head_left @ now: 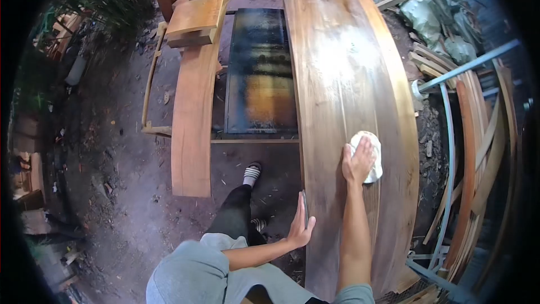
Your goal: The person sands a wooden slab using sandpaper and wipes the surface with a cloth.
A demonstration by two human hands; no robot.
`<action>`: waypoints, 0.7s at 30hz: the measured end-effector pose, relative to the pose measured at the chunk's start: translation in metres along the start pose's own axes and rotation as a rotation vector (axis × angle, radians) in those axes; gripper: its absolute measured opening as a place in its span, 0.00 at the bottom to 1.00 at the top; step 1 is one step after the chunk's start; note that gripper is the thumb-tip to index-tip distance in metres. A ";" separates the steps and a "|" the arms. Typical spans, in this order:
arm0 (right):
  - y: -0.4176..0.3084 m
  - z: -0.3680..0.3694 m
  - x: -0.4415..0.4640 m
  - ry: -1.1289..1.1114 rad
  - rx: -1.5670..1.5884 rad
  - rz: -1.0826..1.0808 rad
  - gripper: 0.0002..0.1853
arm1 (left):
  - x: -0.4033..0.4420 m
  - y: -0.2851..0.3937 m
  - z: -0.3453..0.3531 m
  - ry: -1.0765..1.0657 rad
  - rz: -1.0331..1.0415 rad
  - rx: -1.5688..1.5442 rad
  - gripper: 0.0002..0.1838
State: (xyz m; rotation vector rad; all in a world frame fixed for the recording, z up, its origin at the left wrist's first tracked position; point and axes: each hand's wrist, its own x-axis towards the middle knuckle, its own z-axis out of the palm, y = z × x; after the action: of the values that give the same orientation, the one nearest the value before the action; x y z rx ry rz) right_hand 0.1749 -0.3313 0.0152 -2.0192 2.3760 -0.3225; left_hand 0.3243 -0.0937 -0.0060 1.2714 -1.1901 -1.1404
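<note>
My right hand [359,163] presses down on a folded white cloth [373,164] lying on a long wide brown wooden board [323,118]. Its fingers rest over the cloth. Beside the board's left edge is my left hand [300,231], fingers stretched upward and thumb apart. A thin, dark, flat piece [305,205] is held against that palm, seen nearly edge-on; its kind is unclear. Light glares off the board's upper part, and darker streaks run along its length.
Left of me stands a narrower plank [194,112], with shorter wood pieces [191,19] on its far end. A dark, glossy panel [261,73] lies between the boards. On the right are a metal frame [450,163], curved wood strips [472,152] and whitish sacks [422,19].
</note>
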 end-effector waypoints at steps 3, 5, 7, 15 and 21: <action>0.016 -0.024 -0.080 -0.035 0.058 -0.069 0.42 | 0.051 0.002 -0.007 0.047 0.034 -0.102 0.41; 0.034 -0.042 -0.150 -0.028 0.009 -0.016 0.41 | 0.144 -0.024 -0.013 0.146 -0.008 -0.120 0.42; 0.038 -0.050 -0.175 -0.007 -0.068 0.058 0.41 | 0.212 -0.019 -0.023 0.180 -0.080 -0.254 0.42; 0.041 -0.043 -0.186 0.003 -0.134 0.154 0.40 | -0.135 0.005 0.036 -0.033 -0.115 -0.068 0.44; 0.043 -0.040 -0.189 -0.018 -0.113 0.172 0.40 | 0.061 -0.013 0.006 0.135 0.049 -0.068 0.40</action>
State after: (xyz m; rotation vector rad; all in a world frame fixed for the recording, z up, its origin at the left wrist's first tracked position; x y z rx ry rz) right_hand 0.1596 -0.1339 0.0233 -1.8322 2.5888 -0.1703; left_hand 0.3233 -0.1552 -0.0196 1.2413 -1.0687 -1.0344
